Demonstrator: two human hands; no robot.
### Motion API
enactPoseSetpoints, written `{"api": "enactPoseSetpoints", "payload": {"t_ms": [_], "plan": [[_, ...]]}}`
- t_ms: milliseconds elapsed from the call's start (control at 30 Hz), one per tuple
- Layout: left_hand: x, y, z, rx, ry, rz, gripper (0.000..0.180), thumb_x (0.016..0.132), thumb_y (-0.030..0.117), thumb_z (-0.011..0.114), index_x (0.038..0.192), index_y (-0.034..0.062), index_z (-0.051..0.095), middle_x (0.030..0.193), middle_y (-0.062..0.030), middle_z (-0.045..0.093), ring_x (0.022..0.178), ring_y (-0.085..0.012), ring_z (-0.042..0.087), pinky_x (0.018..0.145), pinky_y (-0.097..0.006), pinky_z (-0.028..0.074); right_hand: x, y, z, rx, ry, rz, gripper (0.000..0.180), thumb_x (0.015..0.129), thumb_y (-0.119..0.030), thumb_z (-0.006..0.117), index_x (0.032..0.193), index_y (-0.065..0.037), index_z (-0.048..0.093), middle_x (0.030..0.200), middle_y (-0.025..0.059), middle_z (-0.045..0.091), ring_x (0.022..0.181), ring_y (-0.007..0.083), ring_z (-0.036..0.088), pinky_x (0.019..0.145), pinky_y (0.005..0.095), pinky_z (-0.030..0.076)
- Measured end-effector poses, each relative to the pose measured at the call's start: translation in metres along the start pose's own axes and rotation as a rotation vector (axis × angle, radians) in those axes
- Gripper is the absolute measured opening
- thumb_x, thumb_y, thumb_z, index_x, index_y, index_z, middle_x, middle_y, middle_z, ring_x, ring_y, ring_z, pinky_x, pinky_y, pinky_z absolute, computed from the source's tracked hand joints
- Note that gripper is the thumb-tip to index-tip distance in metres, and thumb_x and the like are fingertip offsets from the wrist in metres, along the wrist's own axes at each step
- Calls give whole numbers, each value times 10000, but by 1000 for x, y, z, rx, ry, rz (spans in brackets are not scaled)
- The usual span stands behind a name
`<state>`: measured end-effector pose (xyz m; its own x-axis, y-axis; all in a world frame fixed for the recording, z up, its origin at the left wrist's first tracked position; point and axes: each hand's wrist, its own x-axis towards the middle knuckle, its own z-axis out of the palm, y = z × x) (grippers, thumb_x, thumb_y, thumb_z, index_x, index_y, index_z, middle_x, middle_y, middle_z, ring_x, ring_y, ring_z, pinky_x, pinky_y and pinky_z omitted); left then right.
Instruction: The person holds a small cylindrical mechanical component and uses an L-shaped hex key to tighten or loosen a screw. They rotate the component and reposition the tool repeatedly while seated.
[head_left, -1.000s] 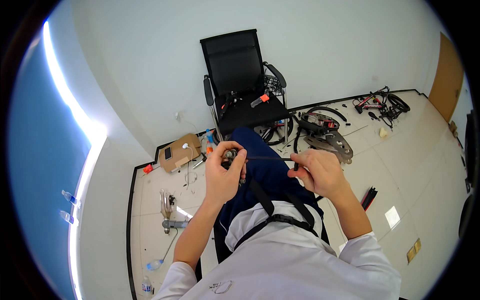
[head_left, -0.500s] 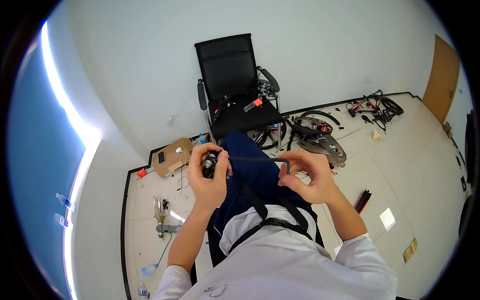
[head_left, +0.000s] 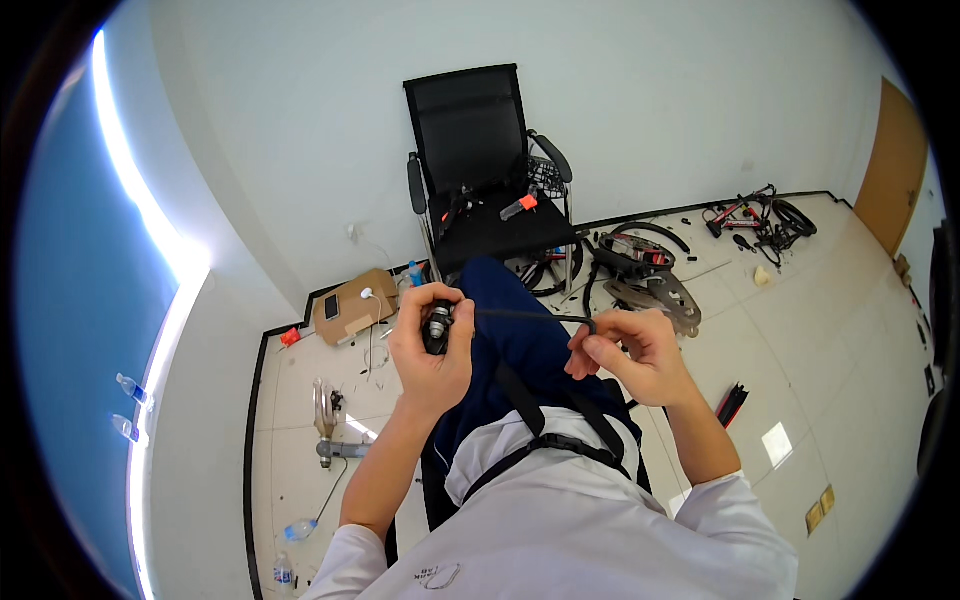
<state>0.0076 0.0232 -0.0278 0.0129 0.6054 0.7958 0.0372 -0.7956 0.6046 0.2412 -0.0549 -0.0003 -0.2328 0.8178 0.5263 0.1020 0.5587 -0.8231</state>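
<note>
Left hand [head_left: 428,352] held a small black cylinder [head_left: 437,327], fingers wrapped tight around it. A black cable [head_left: 520,315] ran right from it to the right hand [head_left: 632,352], whose fingers pinched its end. Both were above the lap. Far beyond stood a black chair [head_left: 480,170] on the floor [head_left: 800,300].

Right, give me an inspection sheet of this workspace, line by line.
Surface: pale tiled floor; no table seen.
Job's things: small black cylindrical part with a thin black cable running from it.
Clutter: cardboard box, plastic bottles, bicycle wheels and parts, more parts by the far wall.
Hands: left hand grips the part; right hand pinches the cable's other end.
Cables: the black cable spans straight between the hands; a thin wire lies on the floor at left.
Surroundings: black office chair against a white wall, wooden door at right.
</note>
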Motion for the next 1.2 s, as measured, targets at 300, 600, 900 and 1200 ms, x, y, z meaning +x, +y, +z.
{"api": "enactPoseSetpoints", "payload": {"t_ms": [300,600,900,1200], "plan": [[-1,0,-1,52,-11,25,95,948,-23,588,1023,-9,531,840,-62,608,695,-87,582,651,-229,490,-3,9,1,223,-17,89,129,968,-68,597,949,52,641,756,93,708,668,136,691,649,251,553],[-1,3,2,-15,-25,-24,98,949,-23,591,1023,-14,528,847,-64,599,689,-87,572,654,-229,485,-4,12,-1,141,-17,26,111,959,-50,599,952,53,640,765,87,711,667,130,692,649,251,556],[3,1,0,10,-27,-20,103,939,-16,606,1015,-7,537,797,-50,590,638,-79,556,603,-221,456,-2,9,0,158,-2,65,99,949,-8,586,972,69,644,769,102,716,661,136,705,626,245,555],[3,1,1,-108,-90,-137,81,952,-12,578,1017,-11,530,792,-51,587,607,-89,567,569,-233,473,-2,4,-2,-282,37,-144,115,896,28,625,993,47,683,757,90,716,664,157,721,627,235,547]]}}
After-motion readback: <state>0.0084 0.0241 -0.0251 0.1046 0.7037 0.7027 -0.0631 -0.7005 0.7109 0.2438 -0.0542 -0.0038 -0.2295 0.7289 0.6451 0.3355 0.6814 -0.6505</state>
